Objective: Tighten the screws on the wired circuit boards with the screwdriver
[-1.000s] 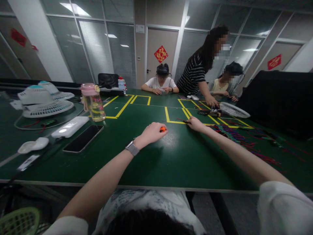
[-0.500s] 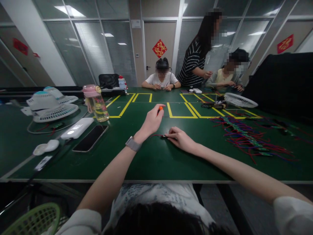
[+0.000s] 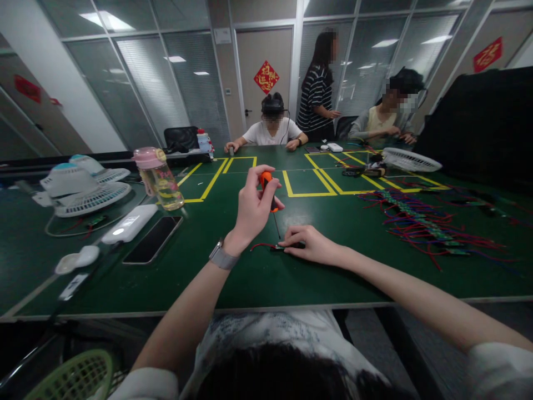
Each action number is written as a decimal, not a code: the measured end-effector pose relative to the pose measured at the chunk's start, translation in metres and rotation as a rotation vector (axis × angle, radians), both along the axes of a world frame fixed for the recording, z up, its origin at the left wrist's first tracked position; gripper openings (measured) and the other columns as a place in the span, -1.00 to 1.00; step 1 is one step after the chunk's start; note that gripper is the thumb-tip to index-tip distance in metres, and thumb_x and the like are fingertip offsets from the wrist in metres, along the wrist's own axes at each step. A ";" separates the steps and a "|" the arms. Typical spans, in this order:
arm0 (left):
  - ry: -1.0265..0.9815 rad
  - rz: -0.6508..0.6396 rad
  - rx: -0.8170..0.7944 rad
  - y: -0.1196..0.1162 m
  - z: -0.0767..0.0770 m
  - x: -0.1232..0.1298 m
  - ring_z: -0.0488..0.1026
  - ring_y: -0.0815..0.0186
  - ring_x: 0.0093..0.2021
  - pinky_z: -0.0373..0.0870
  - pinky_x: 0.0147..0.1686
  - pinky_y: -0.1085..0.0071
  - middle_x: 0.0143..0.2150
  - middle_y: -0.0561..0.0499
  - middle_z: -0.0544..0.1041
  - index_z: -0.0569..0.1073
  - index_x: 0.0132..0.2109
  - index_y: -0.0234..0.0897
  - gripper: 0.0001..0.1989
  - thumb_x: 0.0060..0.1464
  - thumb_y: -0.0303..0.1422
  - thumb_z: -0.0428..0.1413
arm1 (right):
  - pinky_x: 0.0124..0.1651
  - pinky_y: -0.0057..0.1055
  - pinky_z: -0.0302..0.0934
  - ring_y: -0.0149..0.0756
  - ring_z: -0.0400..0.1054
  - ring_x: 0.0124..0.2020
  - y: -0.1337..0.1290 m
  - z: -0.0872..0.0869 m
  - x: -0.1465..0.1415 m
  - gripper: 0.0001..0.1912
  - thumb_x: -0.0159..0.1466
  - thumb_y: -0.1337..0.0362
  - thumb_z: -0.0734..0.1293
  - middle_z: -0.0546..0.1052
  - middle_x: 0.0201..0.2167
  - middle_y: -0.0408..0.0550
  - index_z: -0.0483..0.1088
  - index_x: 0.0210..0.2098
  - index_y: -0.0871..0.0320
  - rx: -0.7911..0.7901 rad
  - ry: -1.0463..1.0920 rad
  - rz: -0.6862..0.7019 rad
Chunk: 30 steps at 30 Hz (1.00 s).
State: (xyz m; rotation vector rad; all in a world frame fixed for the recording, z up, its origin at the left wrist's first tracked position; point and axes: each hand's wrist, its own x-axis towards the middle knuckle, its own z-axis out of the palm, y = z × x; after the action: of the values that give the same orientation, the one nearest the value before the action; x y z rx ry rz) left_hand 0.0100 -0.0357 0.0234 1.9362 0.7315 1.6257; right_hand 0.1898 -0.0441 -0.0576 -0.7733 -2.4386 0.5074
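Screwdriver (image 3: pixel 266 178), orange and black, gripped in the left hand (image 3: pixel 253 206); shaft slanting down, tip near the circuit board (image 3: pixel 277 248), contact too small to tell. Board: on the green table (image 3: pixel 245 286), lengthwise left to right, right end pinched by the right hand (image 3: pixel 312 245), red wire (image 3: pixel 260 244) leftward.

Dimly lit, with pale glare from lamp reflections (image 3: pixel 107 21) on the glass partition (image 3: pixel 104 83) and deep gloom beneath the green table (image 3: pixel 125 289). Soft in fine detail, visibly stretched and slanted towards the edges.
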 end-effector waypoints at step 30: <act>0.056 -0.029 0.105 0.000 -0.032 0.009 0.48 0.55 -0.57 0.34 -0.63 0.68 -0.33 0.15 0.38 0.24 -0.03 -0.21 -0.80 0.24 -0.29 0.02 | -0.31 -0.41 0.27 -0.33 0.41 -0.39 0.007 -0.002 -0.001 -0.84 0.14 0.25 0.43 0.55 -0.38 -0.02 0.62 -0.33 0.19 -0.234 0.146 -0.040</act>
State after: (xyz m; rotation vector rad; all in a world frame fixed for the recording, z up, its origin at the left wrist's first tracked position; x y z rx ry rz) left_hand 0.0195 -0.0356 -0.0091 2.0636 0.6478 1.6276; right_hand 0.1890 -0.0372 -0.0600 -0.8455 -2.2501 0.8148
